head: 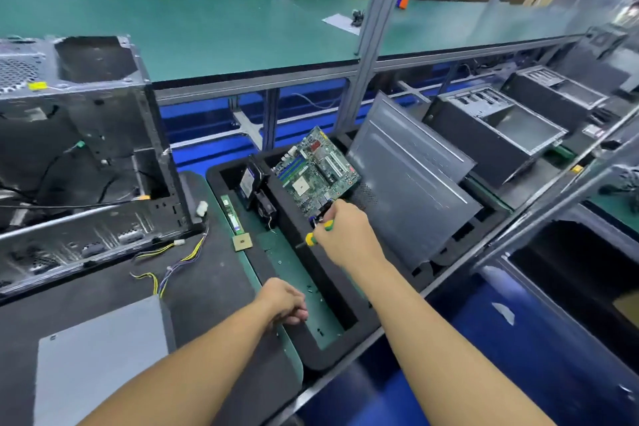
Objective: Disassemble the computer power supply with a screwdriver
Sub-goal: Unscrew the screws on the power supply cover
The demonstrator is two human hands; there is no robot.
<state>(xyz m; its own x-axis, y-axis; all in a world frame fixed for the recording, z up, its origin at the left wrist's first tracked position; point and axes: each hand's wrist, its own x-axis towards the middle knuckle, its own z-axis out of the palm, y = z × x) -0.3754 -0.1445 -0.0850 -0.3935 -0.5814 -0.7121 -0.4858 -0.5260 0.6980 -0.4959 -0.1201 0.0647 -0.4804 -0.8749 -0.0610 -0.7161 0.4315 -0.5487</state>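
My right hand (345, 232) grips a screwdriver (327, 225) with a yellow and green handle. The same hand holds the near corner of a green motherboard (314, 169), which is tilted up over a black foam tray (311, 351). My left hand (283, 299) hovers over the tray's near left rim with its fingers curled; whatever is inside them is hidden. Small dark screws (311, 289) lie on the tray's green floor. An open computer case (86, 149) stands at the left, with loose coloured cables (179, 263) trailing from it.
A CPU chip (242, 241) and a RAM stick (231, 214) lie beside the tray, and a hard drive (249, 180) leans inside it. A grey side panel (408, 183) stands in the tray's right slot. Another grey panel (100, 356) lies near left. More cases (501, 128) sit at the right.
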